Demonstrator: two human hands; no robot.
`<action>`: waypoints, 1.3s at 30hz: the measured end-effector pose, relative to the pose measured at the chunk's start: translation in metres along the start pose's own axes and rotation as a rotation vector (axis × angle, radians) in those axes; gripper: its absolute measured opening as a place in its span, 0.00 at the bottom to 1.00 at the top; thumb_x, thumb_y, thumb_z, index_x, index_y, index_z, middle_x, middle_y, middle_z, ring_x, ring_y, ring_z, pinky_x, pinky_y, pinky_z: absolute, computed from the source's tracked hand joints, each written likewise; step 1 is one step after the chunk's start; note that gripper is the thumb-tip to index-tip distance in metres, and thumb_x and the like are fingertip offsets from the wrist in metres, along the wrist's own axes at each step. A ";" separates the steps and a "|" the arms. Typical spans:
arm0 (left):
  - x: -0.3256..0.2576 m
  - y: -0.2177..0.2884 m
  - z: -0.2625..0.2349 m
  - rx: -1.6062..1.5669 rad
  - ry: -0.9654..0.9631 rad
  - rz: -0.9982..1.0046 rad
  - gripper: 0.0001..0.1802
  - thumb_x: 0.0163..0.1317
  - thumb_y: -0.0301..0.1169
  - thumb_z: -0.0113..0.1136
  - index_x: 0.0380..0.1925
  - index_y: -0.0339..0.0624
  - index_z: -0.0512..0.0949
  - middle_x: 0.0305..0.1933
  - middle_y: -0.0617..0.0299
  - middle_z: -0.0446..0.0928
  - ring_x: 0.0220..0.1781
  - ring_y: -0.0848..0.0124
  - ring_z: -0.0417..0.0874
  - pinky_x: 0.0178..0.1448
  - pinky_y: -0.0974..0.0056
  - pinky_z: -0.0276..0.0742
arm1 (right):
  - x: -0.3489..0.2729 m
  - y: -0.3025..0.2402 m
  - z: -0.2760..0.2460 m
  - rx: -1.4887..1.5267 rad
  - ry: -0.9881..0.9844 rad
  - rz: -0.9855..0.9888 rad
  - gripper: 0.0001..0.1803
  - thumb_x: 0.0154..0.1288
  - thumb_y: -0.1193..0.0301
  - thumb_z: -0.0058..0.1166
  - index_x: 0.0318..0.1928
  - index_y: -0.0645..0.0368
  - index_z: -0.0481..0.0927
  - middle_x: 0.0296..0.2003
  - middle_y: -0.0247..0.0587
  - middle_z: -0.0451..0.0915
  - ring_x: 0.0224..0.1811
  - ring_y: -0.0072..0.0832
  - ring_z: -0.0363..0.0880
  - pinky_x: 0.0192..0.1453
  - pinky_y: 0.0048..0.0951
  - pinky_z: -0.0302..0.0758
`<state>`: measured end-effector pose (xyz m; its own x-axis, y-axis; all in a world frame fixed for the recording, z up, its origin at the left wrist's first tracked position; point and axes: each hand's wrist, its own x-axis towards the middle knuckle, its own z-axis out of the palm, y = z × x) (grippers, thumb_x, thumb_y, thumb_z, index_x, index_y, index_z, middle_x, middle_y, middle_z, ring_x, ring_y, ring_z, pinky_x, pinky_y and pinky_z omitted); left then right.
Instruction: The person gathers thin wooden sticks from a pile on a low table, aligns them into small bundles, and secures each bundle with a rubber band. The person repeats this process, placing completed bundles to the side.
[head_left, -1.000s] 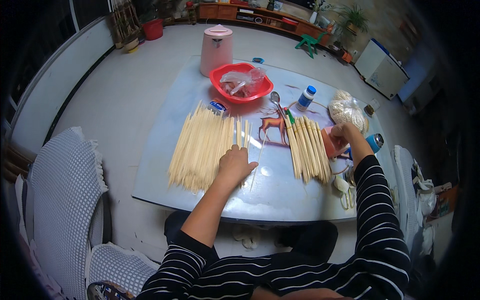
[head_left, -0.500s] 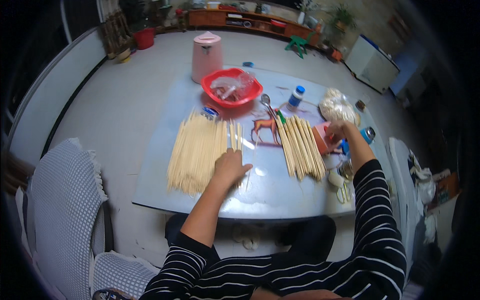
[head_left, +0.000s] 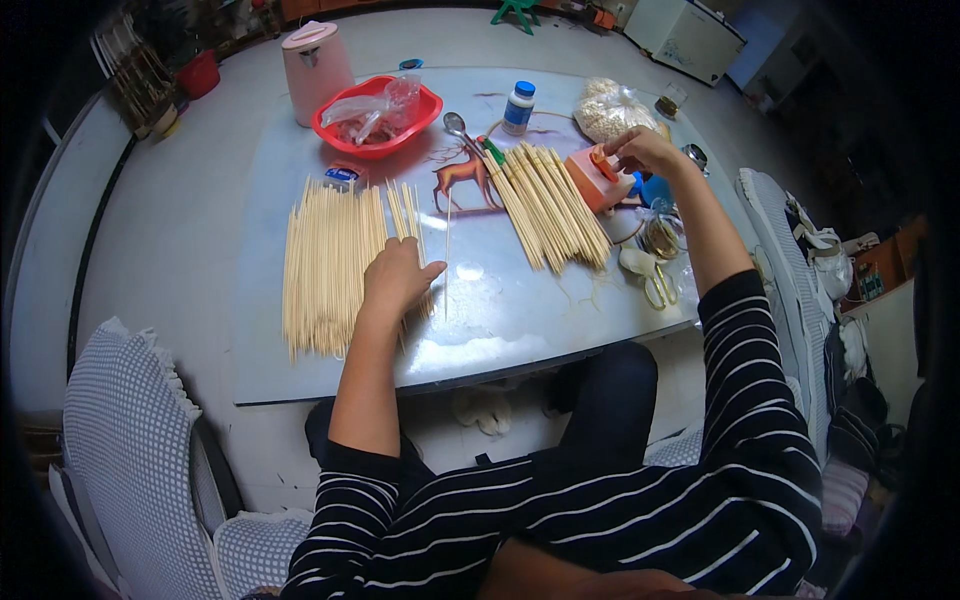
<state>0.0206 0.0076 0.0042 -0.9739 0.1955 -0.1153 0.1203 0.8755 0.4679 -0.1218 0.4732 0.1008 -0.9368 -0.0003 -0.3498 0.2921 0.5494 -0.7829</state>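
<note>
Thin pale wooden skewers (head_left: pixel 335 265) lie left of centre, left hand (head_left: pixel 397 272) on some, thumb spread wide; right hand (head_left: pixel 643 152) at orange-pink boxy container (head_left: pixel 584 186), upper right, grip unclear.

The person (head_left: pixel 450 545) is wearing a black fabric top (head_left: pixel 600 510) with thin white stripes (head_left: pixel 722 557), which are running across its front and ringing both sleeves (head_left: pixel 750 380). Plain black bands (head_left: pixel 727 292) are edging the sleeve ends, leaving forearms (head_left: pixel 370 375) and fingers (head_left: pixel 433 269) bare. Plain, dark trousers (head_left: pixel 608 405) are showing below

Skewers (head_left: pixel 335 265) partly hidden by left hand (head_left: pixel 397 272), stool (head_left: pixel 516 13) cropped
</note>
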 end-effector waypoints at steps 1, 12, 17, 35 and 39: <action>0.002 0.000 0.002 -0.005 0.016 0.018 0.32 0.58 0.51 0.68 0.49 0.33 0.79 0.50 0.41 0.79 0.52 0.46 0.82 0.56 0.50 0.77 | -0.004 0.002 -0.001 0.007 -0.018 -0.033 0.17 0.63 0.82 0.47 0.48 0.67 0.86 0.34 0.47 0.85 0.32 0.28 0.87 0.34 0.28 0.85; 0.002 -0.006 0.002 0.015 0.026 0.017 0.31 0.57 0.52 0.68 0.46 0.33 0.81 0.50 0.42 0.80 0.52 0.47 0.83 0.55 0.48 0.79 | -0.104 -0.049 0.145 -0.096 -0.466 -0.138 0.11 0.67 0.78 0.54 0.48 0.62 0.83 0.41 0.37 0.84 0.43 0.23 0.85 0.43 0.23 0.82; 0.003 -0.005 -0.001 0.001 -0.022 -0.020 0.31 0.57 0.52 0.68 0.46 0.33 0.81 0.51 0.43 0.79 0.53 0.48 0.83 0.56 0.48 0.79 | -0.087 -0.018 0.181 -0.158 -0.516 -0.167 0.01 0.66 0.75 0.56 0.37 0.58 0.79 0.34 0.31 0.82 0.39 0.20 0.83 0.38 0.21 0.77; 0.001 0.023 0.015 0.073 0.213 -0.169 0.24 0.57 0.44 0.71 0.43 0.34 0.80 0.46 0.45 0.80 0.48 0.48 0.84 0.51 0.49 0.79 | -0.094 -0.003 0.279 -0.777 -0.130 -0.478 0.05 0.52 0.75 0.60 0.31 0.63 0.81 0.34 0.54 0.83 0.40 0.51 0.82 0.45 0.45 0.77; 0.003 0.021 0.028 0.161 0.231 -0.206 0.29 0.56 0.47 0.72 0.44 0.32 0.76 0.45 0.43 0.79 0.46 0.47 0.84 0.48 0.49 0.80 | -0.094 -0.004 0.273 -0.665 -0.157 -0.505 0.06 0.56 0.74 0.59 0.33 0.64 0.81 0.32 0.54 0.82 0.37 0.50 0.81 0.44 0.44 0.77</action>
<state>0.0256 0.0390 -0.0109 -0.9965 -0.0813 0.0176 -0.0720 0.9484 0.3087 0.0176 0.2427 -0.0044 -0.8726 -0.4663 -0.1455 -0.3737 0.8291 -0.4159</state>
